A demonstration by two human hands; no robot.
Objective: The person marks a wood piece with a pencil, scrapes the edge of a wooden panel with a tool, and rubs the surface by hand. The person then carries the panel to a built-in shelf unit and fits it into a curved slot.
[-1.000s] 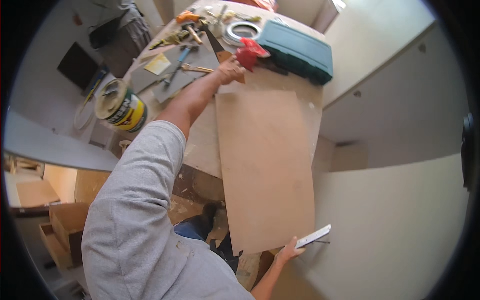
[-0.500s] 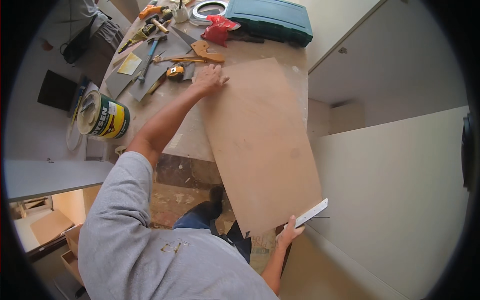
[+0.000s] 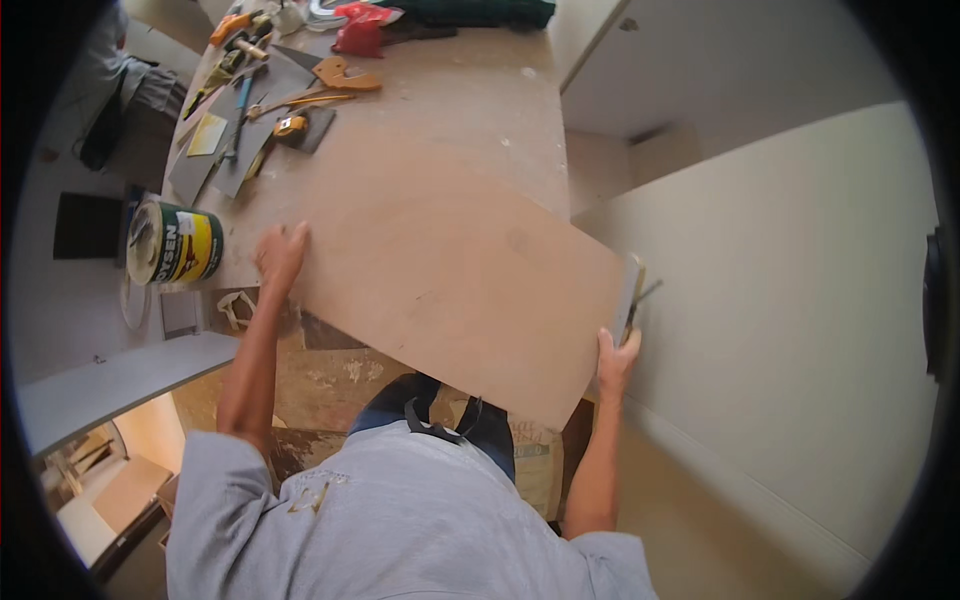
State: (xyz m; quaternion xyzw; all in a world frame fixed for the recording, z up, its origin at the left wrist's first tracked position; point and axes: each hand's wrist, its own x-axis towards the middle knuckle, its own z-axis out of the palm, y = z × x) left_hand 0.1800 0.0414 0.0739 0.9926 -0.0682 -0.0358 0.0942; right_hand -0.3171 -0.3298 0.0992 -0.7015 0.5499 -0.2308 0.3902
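Note:
A thin light-brown plywood sheet (image 3: 450, 280) lies slanted over the near part of the workbench, its near end jutting out in front of my body. My left hand (image 3: 282, 255) grips its left edge, thumb on top. At the right end, my right hand (image 3: 617, 362) is closed round a pale flat strip (image 3: 628, 300) held along the sheet's edge. A thin dark rod (image 3: 650, 290) sticks out beside the strip; its kind is too blurred to tell. The fingers below the sheet are hidden.
On the workbench (image 3: 470, 90) are a handsaw (image 3: 345, 75), hammer (image 3: 238, 118), tape measure (image 3: 291, 127), red plastic bag (image 3: 362, 28) and green case (image 3: 480, 10). A paint can (image 3: 175, 243) stands left. A white panel (image 3: 760, 270) rises close on the right. Another person (image 3: 140, 90) stands far left.
The plywood sheet has turned and come nearer to me. My left hand has moved down and left along with it; my right hand has risen away from my body with the strip.

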